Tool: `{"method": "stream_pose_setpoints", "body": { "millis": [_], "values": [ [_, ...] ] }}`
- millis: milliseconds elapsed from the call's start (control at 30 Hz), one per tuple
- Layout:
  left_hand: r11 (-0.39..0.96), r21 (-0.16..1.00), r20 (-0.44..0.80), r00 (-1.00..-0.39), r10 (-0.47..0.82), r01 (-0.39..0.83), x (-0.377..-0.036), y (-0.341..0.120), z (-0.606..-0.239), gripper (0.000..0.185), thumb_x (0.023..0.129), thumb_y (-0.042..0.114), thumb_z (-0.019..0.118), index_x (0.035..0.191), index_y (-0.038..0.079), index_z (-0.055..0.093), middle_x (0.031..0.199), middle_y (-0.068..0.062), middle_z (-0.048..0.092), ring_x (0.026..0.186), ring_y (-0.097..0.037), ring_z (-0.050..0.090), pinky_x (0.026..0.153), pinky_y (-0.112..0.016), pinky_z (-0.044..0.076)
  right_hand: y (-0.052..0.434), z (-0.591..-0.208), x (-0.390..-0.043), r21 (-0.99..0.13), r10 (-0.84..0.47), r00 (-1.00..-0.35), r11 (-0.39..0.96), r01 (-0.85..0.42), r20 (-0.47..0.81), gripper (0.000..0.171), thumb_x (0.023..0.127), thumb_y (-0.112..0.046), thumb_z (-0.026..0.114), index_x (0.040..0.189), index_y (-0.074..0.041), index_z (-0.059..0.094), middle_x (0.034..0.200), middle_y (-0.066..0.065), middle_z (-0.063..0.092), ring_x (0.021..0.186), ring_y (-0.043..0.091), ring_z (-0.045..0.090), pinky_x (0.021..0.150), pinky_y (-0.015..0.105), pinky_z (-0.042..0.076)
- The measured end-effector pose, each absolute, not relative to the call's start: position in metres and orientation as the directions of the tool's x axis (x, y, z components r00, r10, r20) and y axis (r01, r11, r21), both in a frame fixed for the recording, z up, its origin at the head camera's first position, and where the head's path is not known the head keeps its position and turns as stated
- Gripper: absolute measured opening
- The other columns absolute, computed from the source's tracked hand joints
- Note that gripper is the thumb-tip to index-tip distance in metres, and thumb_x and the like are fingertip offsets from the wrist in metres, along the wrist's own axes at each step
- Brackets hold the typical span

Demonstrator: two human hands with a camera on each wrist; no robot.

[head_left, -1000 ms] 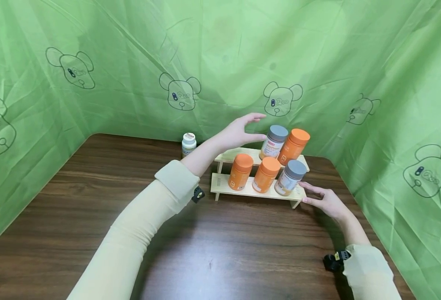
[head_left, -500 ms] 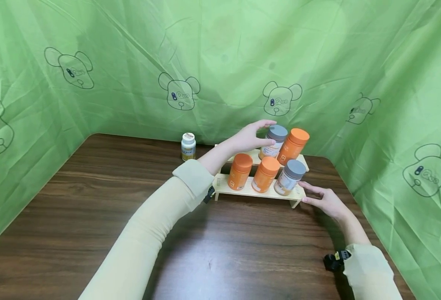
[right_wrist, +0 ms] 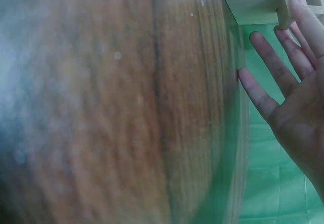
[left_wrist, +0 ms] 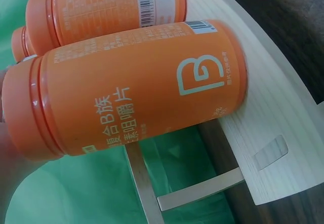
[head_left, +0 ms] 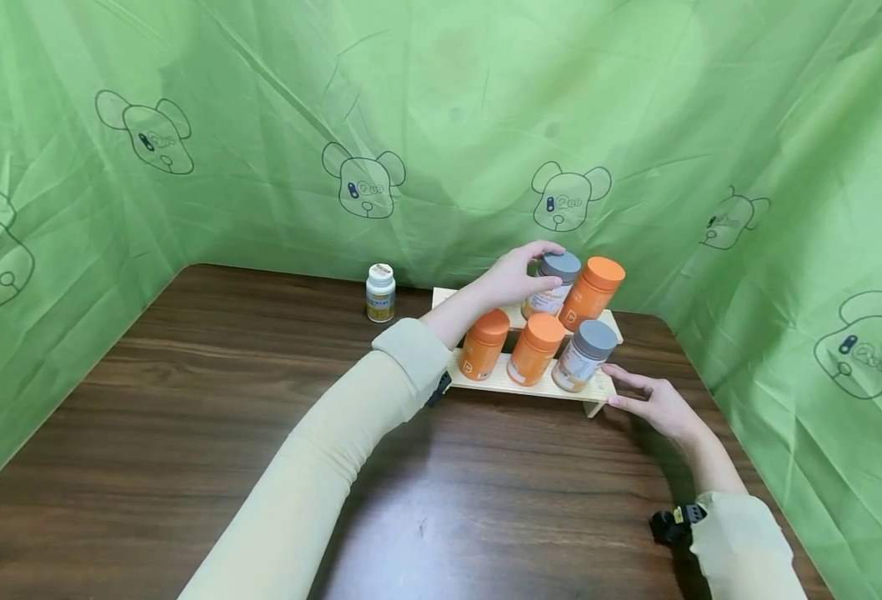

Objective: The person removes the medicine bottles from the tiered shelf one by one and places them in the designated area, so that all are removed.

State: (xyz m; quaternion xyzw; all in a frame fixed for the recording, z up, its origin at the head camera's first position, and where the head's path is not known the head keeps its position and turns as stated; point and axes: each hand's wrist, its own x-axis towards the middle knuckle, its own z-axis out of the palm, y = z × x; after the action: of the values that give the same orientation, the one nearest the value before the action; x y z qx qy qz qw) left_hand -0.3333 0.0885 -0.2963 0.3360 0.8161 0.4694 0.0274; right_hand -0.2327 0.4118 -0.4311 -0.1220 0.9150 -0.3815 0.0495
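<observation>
A two-tier wooden rack (head_left: 503, 382) bears several supplement bottles. My left hand (head_left: 509, 278) grips a grey-lidded bottle (head_left: 548, 298) on the upper tier, thumb in front and fingers behind the lid. Beside that stands an orange bottle (head_left: 593, 292). Along the lower tier are an orange bottle at the left (head_left: 483, 346), a second orange bottle (head_left: 535, 350) and another grey-lidded bottle (head_left: 583, 357). My right hand (head_left: 658, 406) holds the rack's right end between thumb and fingers. In the right wrist view, the other fingers (right_wrist: 271, 62) of that hand are spread.
A small white-capped bottle (head_left: 380, 293) stands on the brown wooden table (head_left: 208, 400), left of the rack. Green cloth (head_left: 456, 125) with mouse-head drawings hangs behind the table and at both sides. My left forearm passes in front of the rack's left end.
My left hand has moved right and slightly down, from beside the upper grey-lidded bottle to a grip around it. My right hand stays at the rack's end.
</observation>
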Motion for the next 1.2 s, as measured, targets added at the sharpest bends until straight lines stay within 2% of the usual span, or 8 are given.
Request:
{"method": "stream_pose_setpoints", "body": {
  "millis": [67, 167, 233, 467, 767, 1000, 1200],
  "values": [
    [0.323, 0.785, 0.289, -0.774, 0.563, 0.528, -0.334, 0.089, -0.298, 0.048, 0.091, 0.022, 0.063, 0.136, 0.016, 0.047, 0.134, -0.002, 0.052, 0.126, -0.021, 0.045, 0.105, -0.033, 0.036, 0.412, -0.431, -0.233, -0.706, -0.262, -0.965, 0.684, -0.186, 0.001, 0.056, 0.087, -0.033, 0.067, 0.139, -0.027, 0.048, 0.143, 0.004, 0.046, 0.120, -0.007, 0.041, 0.102, 0.025, 0.034],
    [0.312, 0.784, 0.310, -0.774, 0.551, 0.536, -0.337, 0.090, -0.300, 0.046, 0.091, 0.022, 0.063, 0.134, 0.016, 0.048, 0.132, -0.002, 0.053, 0.124, -0.020, 0.046, 0.104, -0.030, 0.038, 0.412, -0.430, -0.233, -0.701, -0.262, -0.965, 0.690, -0.182, -0.008, 0.056, 0.087, -0.033, 0.067, 0.140, -0.027, 0.047, 0.143, 0.004, 0.045, 0.121, -0.006, 0.039, 0.105, 0.046, 0.033],
    [0.303, 0.790, 0.315, -0.777, 0.545, 0.533, -0.338, 0.090, -0.302, 0.045, 0.091, 0.022, 0.064, 0.133, 0.016, 0.049, 0.131, -0.001, 0.054, 0.123, -0.019, 0.048, 0.102, -0.028, 0.038, 0.411, -0.429, -0.233, -0.706, -0.269, -0.963, 0.683, -0.186, -0.007, 0.056, 0.087, -0.032, 0.067, 0.139, -0.027, 0.047, 0.144, 0.005, 0.045, 0.123, -0.005, 0.038, 0.104, 0.052, 0.031],
    [0.267, 0.821, 0.318, -0.793, 0.520, 0.504, -0.338, 0.089, -0.303, 0.046, 0.089, 0.021, 0.066, 0.132, 0.017, 0.051, 0.128, -0.001, 0.055, 0.118, -0.017, 0.050, 0.099, -0.026, 0.040, 0.408, -0.426, -0.234, -0.717, -0.286, -0.958, 0.667, -0.200, 0.001, 0.056, 0.086, -0.031, 0.068, 0.139, -0.026, 0.048, 0.144, 0.005, 0.044, 0.125, -0.006, 0.035, 0.106, 0.054, 0.029],
    [0.298, 0.782, 0.370, -0.793, 0.485, 0.547, -0.336, 0.086, -0.306, 0.048, 0.085, 0.024, 0.071, 0.130, 0.019, 0.053, 0.122, 0.002, 0.059, 0.113, -0.013, 0.054, 0.098, -0.025, 0.041, 0.405, -0.425, -0.233, -0.732, -0.282, -0.959, 0.655, -0.186, -0.009, 0.057, 0.086, -0.031, 0.068, 0.139, -0.024, 0.048, 0.145, 0.006, 0.043, 0.130, 0.006, 0.036, 0.106, 0.055, 0.028],
    [0.260, 0.783, 0.417, -0.788, 0.453, 0.565, -0.331, 0.083, -0.307, 0.048, 0.083, 0.024, 0.073, 0.127, 0.021, 0.055, 0.118, 0.004, 0.061, 0.110, -0.012, 0.056, 0.094, -0.023, 0.043, 0.408, -0.427, -0.233, -0.729, -0.280, -0.960, 0.658, -0.188, -0.006, 0.057, 0.086, -0.031, 0.068, 0.139, -0.025, 0.048, 0.144, 0.005, 0.044, 0.126, -0.002, 0.036, 0.106, 0.055, 0.028],
    [0.241, 0.778, 0.444, -0.779, 0.442, 0.580, -0.326, 0.082, -0.305, 0.047, 0.083, 0.026, 0.072, 0.127, 0.024, 0.055, 0.118, 0.006, 0.061, 0.108, -0.010, 0.055, 0.092, -0.028, 0.045, 0.411, -0.428, -0.231, -0.720, -0.273, -0.962, 0.668, -0.188, -0.002, 0.056, 0.087, -0.031, 0.067, 0.140, -0.026, 0.048, 0.144, 0.005, 0.045, 0.126, -0.001, 0.037, 0.105, 0.054, 0.029]
  ]
}}
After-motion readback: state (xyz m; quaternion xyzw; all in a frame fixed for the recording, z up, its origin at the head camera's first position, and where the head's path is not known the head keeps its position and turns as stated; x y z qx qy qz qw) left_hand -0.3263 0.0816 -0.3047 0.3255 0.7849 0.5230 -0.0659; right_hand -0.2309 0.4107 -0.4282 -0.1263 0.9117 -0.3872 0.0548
